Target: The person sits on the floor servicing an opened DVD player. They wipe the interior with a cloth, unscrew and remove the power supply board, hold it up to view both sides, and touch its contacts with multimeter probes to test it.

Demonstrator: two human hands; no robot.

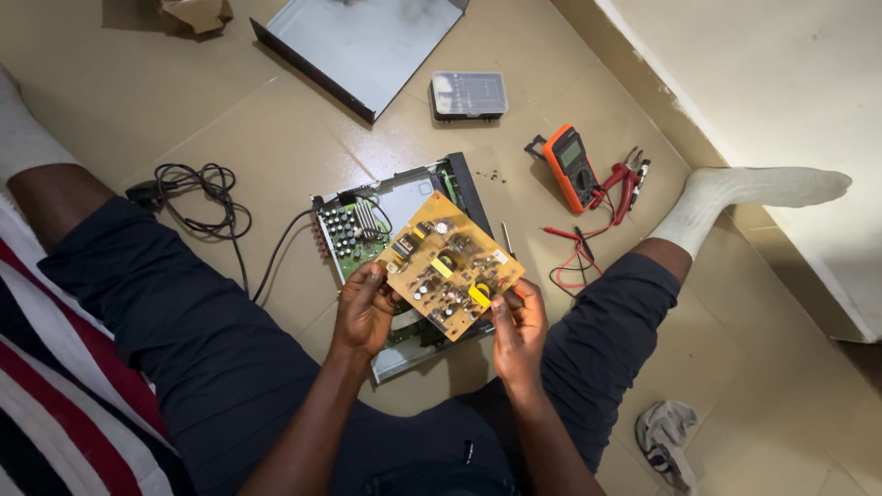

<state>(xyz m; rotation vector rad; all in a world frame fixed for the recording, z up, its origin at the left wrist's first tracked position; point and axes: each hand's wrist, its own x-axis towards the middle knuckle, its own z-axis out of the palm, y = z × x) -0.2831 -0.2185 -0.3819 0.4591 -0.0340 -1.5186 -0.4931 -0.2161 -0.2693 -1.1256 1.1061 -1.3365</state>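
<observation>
Fingers of both hands pinch one item: a tan circuit board (452, 266), held by its edges, tilted, component side up, above an opened metal case.

Left hand (365, 308): fingers curled closed on the board's near-left corner, thumb on top.
Right hand (519, 323): fingers closed on the board's lower-right edge, thumb beside a yellow part.

Board: lifted clear of the case, studded with small dark cylinders, a yellow block and a coil; no wires can be seen running from it.

Step, as judged: the board is out of the case and under inspection. A further move would call for a steady edge grip, fingers off the parts, and care for the second board underneath.

Case (404, 197): lies on the floor between the legs, a green board (346, 241) with a row of cylinders at its left end.
Screwdriver (507, 241): just beside the case, right.
Black cable (204, 204): coiled, left, running to the case.
Orange meter (571, 167): right, with red leads and red-handled pliers (628, 179) near.
Clear parts box (469, 94): beyond the case.
Metal lid (363, 46): far, upturned.
Rag (666, 432): by the right knee.
</observation>
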